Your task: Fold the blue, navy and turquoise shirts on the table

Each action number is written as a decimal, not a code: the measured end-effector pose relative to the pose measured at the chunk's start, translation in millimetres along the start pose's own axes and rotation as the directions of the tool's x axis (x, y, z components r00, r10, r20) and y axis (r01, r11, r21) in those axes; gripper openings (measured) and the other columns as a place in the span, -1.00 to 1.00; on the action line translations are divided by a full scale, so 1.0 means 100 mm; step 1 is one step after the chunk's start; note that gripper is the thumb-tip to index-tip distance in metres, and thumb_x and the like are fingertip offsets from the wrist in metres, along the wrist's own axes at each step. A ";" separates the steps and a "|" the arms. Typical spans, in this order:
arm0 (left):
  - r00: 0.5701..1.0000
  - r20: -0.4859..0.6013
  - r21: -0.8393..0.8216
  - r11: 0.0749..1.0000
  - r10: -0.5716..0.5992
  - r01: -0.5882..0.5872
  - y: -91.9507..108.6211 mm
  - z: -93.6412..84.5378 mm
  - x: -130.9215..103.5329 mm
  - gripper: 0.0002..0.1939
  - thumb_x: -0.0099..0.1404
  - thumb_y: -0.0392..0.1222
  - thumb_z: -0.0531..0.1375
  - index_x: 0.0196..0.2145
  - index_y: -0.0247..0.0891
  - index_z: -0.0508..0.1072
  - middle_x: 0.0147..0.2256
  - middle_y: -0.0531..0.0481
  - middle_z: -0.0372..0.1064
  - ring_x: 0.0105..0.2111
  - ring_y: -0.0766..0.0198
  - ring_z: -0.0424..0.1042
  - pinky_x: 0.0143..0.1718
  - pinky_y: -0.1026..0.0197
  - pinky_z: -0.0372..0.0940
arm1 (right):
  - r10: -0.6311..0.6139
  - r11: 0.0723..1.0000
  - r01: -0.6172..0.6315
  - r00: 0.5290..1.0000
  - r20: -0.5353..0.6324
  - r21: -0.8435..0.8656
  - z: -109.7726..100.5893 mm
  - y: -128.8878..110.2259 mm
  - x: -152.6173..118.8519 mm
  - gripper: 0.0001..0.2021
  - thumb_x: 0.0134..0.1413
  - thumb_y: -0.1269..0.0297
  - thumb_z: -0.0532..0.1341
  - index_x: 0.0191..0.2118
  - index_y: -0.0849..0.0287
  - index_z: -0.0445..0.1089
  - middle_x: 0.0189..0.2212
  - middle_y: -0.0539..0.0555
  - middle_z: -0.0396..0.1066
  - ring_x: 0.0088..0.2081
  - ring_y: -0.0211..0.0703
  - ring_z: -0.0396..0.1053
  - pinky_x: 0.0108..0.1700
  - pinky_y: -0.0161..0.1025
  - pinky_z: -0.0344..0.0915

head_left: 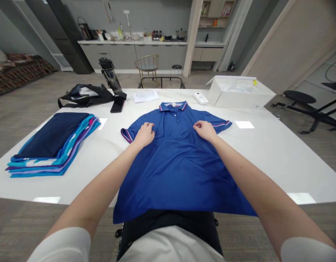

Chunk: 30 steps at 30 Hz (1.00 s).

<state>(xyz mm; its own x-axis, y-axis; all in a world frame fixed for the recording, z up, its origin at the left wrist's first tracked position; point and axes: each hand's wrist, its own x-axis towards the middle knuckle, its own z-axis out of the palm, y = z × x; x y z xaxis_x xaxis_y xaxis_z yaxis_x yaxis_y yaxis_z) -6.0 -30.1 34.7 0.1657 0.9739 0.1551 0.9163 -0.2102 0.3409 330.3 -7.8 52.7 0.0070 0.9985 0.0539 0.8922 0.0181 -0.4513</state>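
Note:
A blue polo shirt (176,167) lies spread with its collar away from me, its hem hanging over the near table edge. White and red stripes trim the collar and both sleeves. Wrinkles run across its middle. My left hand (145,134) is on the chest near the left sleeve, fingers curled together on the cloth. On the other side my right hand (204,130) pinches the fabric near the right sleeve, thumb and fingertips together. How much cloth each hand grips is partly hidden.
On the white table (282,153), a stack of folded clothes (54,140) sits left. Behind it are a black bag (87,95), a phone (117,104) and a dark bottle (110,74). Papers (146,96), a white device (200,98) and a white box (239,92) stand at the far side.

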 end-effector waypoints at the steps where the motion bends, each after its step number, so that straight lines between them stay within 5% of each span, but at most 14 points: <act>1: 0.999 0.019 0.035 0.998 -0.047 0.047 0.00 0.03 0.16 -0.51 0.39 -0.22 0.05 0.24 -0.32 0.33 0.21 -0.36 0.26 0.19 -0.13 0.31 0.16 -0.18 0.28 | 0.012 1.000 -0.012 1.000 -0.012 -0.001 0.02 -0.01 0.16 -0.75 0.24 0.16 0.20 -0.11 0.10 0.57 -0.17 0.11 0.57 -0.11 0.01 0.47 -0.04 -0.13 0.34; 9: 0.954 -0.119 0.170 0.941 -0.275 0.292 -0.34 0.23 1.27 -0.53 0.48 -0.05 -0.03 0.21 -0.33 0.32 0.18 -0.43 0.32 0.18 -0.25 0.28 0.15 -0.29 0.15 | 0.144 0.976 -0.157 0.985 -0.097 -0.149 0.28 0.06 1.39 -0.54 0.32 0.04 0.12 0.21 0.14 0.39 0.22 0.34 0.29 0.23 0.32 0.19 0.17 0.33 0.19; 13: 0.967 -0.076 0.216 0.943 -0.244 0.255 -0.46 0.37 1.58 -0.60 0.48 -0.04 -0.02 0.07 -0.34 0.41 0.09 -0.43 0.39 0.13 -0.25 0.31 0.11 -0.25 0.17 | 0.135 0.977 -0.140 0.990 -0.045 -0.161 0.46 0.13 1.86 -0.43 0.31 -0.08 0.10 0.24 0.22 0.35 0.25 0.39 0.24 0.26 0.37 0.12 0.19 0.39 0.13; 18: 0.977 -0.096 0.220 0.954 -0.189 0.206 -0.53 0.50 1.83 -0.58 0.54 -0.09 -0.16 0.09 -0.33 0.35 -0.02 -0.37 0.47 0.02 -0.14 0.44 0.03 -0.08 0.24 | 0.042 0.982 -0.039 0.999 0.012 -0.186 0.66 0.14 2.23 -0.61 0.31 0.02 0.11 0.04 0.19 0.43 0.11 0.33 0.36 0.16 0.32 0.21 0.16 0.33 0.16; 22: 0.972 -0.102 0.233 0.945 -0.213 0.231 -0.71 0.39 2.17 -0.54 0.56 -0.03 -0.22 0.18 -0.24 0.27 -0.06 -0.32 0.48 -0.04 -0.11 0.50 -0.03 -0.03 0.28 | -0.001 0.984 -0.017 0.995 -0.097 -0.178 0.75 0.05 2.47 -0.69 0.36 0.12 0.05 0.02 0.17 0.38 0.06 0.33 0.40 0.13 0.30 0.22 0.13 0.28 0.16; 27: 0.992 -0.073 0.256 0.959 -0.103 0.118 -1.01 0.23 2.69 -0.57 0.53 -0.02 -0.12 0.17 -0.25 0.30 0.07 -0.35 0.39 0.11 -0.18 0.37 0.10 -0.14 0.22 | -0.015 0.986 -0.010 0.988 -0.154 -0.164 0.83 -0.07 2.82 -0.64 0.41 0.05 -0.01 0.06 0.15 0.36 0.10 0.34 0.37 0.14 0.31 0.20 0.14 0.29 0.12; 30: 0.980 -0.149 0.217 0.962 -0.133 0.163 -1.09 0.29 2.75 -0.55 0.50 -0.03 -0.05 0.21 -0.26 0.28 0.18 -0.39 0.27 0.20 -0.24 0.24 0.17 -0.23 0.13 | -0.017 0.987 0.000 0.994 -0.104 -0.161 0.82 -0.04 2.88 -0.58 0.42 -0.03 -0.04 0.04 0.13 0.39 0.09 0.33 0.38 0.11 0.29 0.25 0.12 0.25 0.18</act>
<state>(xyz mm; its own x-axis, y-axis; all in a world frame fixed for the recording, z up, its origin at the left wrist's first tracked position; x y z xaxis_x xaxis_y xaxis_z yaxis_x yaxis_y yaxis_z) -49.4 262.7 13.3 -0.0135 0.9696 0.2445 0.9880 -0.0247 0.1522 291.6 284.0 -2.7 0.0387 0.9873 0.1539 0.9531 0.0098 -0.3025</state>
